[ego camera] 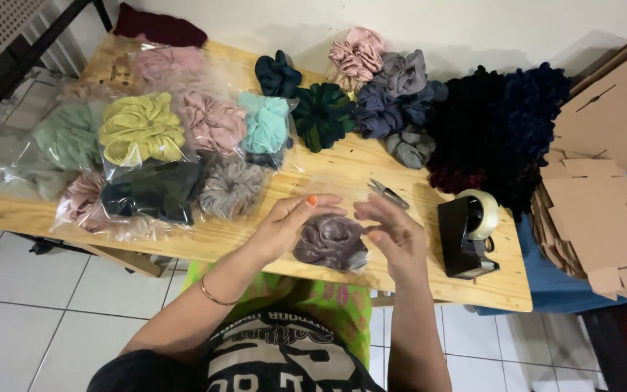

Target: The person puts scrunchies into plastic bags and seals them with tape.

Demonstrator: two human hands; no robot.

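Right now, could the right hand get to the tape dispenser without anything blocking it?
Probably yes. The right hand is beside the grey scrunchie, and only bare wooden table lies between it and the tape dispenser; the small snips lie further back.

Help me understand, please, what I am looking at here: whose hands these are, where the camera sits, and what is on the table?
There is one picture, from a camera worn on a person's head, looking down at their two bare hands. No machine is involved. The left hand and the right hand hold a grey-mauve scrunchie in a clear bag between them, just above the wooden table. To the left lie more bagged scrunchies in yellow, pink, green and grey. Loose scrunchies are piled at the back. Small snips lie beyond the hands, and a black tape dispenser stands to the right, with flat cardboard boxes past it.
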